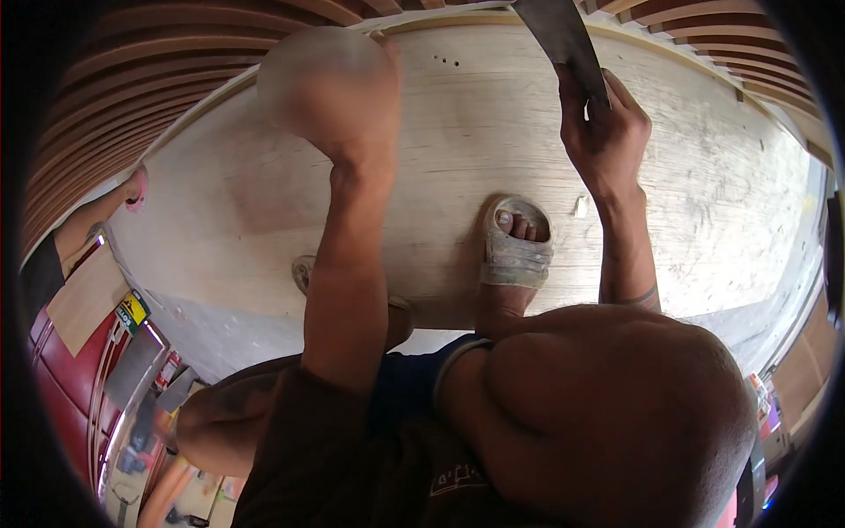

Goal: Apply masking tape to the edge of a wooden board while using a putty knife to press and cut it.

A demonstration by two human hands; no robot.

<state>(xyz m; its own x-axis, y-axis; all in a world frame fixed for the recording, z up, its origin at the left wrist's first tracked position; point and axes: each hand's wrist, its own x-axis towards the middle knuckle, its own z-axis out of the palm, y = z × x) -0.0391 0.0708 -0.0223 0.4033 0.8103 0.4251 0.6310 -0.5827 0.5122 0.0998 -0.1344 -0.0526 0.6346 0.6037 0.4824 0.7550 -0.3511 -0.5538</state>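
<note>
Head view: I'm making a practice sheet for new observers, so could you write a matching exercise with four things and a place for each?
Things:
1. dark flat metal blade
2. whitish open-toed sandal
3. brown wooden slats
4. glossy red panel

Places:
A. at the lower left
B. gripped by the right hand
C. in both upper corners
D. on the pale wooden board

Pairs: 1-B, 2-D, 3-C, 4-A

Left grip (341, 95) blurred; top edge cuts flat tool (568, 46).
</note>
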